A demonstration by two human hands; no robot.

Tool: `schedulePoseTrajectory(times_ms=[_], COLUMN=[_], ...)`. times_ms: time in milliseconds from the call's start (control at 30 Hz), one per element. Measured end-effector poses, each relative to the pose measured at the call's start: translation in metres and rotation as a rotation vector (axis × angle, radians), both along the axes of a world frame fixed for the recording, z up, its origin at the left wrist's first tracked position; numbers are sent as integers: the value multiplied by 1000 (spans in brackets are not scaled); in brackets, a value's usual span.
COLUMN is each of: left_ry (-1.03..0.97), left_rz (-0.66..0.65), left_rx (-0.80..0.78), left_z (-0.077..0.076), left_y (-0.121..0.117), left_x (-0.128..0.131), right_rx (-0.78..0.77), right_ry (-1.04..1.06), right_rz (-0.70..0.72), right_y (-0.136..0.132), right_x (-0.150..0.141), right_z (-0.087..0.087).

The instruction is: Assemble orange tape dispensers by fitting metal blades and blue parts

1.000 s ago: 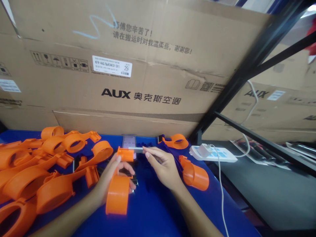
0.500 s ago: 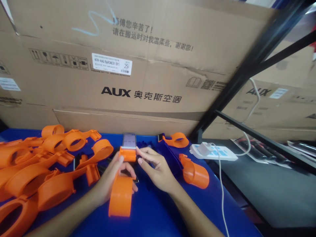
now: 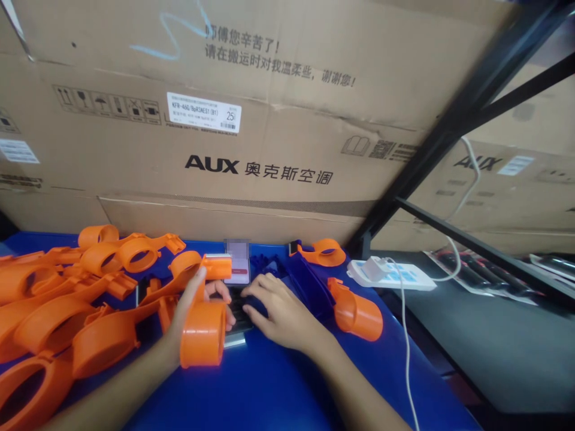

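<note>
My left hand (image 3: 194,306) grips an orange plastic ring part (image 3: 203,339), its thumb up on the part's rectangular orange tab (image 3: 217,266). My right hand (image 3: 277,312) lies low on the blue table (image 3: 278,389), fingers curled down onto a stack of small dark pieces (image 3: 237,311) beside the left hand; what the fingertips pinch is hidden. A phone (image 3: 237,269) leans upright just behind both hands.
A heap of orange ring parts (image 3: 67,299) covers the table's left side. Two more orange parts (image 3: 354,312) (image 3: 324,252) lie to the right. A big cardboard box (image 3: 251,120) walls the back. A white power strip (image 3: 390,275) with a cable sits on the grey bench to the right.
My right hand has dropped from the orange tab down to the dark pieces on the table. My left hand has shifted the orange part a little left and lower.
</note>
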State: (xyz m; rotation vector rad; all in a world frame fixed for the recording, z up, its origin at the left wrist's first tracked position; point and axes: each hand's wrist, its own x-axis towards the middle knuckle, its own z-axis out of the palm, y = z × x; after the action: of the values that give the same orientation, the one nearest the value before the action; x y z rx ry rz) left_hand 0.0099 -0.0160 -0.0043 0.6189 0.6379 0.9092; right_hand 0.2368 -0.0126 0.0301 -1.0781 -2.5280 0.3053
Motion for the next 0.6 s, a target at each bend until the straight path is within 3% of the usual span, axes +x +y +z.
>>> schedulePoseTrajectory(times_ms=[300, 600], left_ry=[22, -20], left_rz=[8, 69], left_rx=[15, 8], left_z=[-2, 1], left_y=[-1, -3], left_x=[2, -1], right_rx=[20, 44], right_ry=[-65, 76], right_rz=[-54, -69], right_y=[2, 2], right_x=[-16, -11], right_z=[-21, -13])
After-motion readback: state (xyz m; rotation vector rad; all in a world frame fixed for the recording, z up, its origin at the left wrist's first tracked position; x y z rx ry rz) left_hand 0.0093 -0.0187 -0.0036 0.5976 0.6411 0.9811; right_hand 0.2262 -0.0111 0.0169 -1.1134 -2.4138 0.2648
